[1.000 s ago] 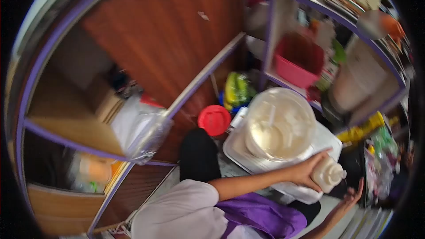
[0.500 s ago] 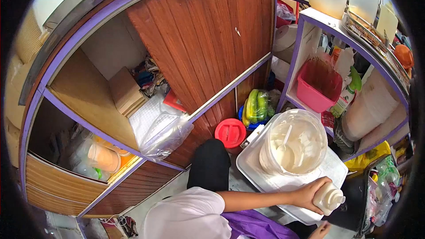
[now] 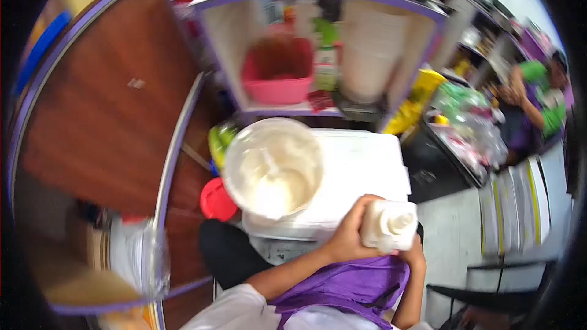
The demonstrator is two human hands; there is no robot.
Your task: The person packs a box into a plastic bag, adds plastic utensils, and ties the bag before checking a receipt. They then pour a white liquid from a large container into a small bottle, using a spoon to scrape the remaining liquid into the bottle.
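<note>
My left hand (image 3: pixel 350 232) is wrapped round a white squeeze bottle (image 3: pixel 380 227), whose narrow capped top faces up toward me. At the bottle's lower right edge is my right hand (image 3: pixel 414 255), its fingers hidden behind the bottle and blurred. A large clear tub (image 3: pixel 235 174) of creamy white mixture stands to the left on a white box lid (image 3: pixel 361 159). In the tub a pale-handled utensil (image 3: pixel 269 160) leans into the mixture.
A red lid (image 3: pixel 217 200) lies beside the tub. Behind is a shelf with a pink bin (image 3: pixel 278 88). On the right are a bin of plastic waste (image 3: pixel 468 125) and stacked white panels (image 3: pixel 516 208). A person in green (image 3: pixel 550 110) sits farther off.
The view has swung right, bringing the person and the waste bin into fuller sight. The bottle has come in over my lap, and my right hand has moved up to it.
</note>
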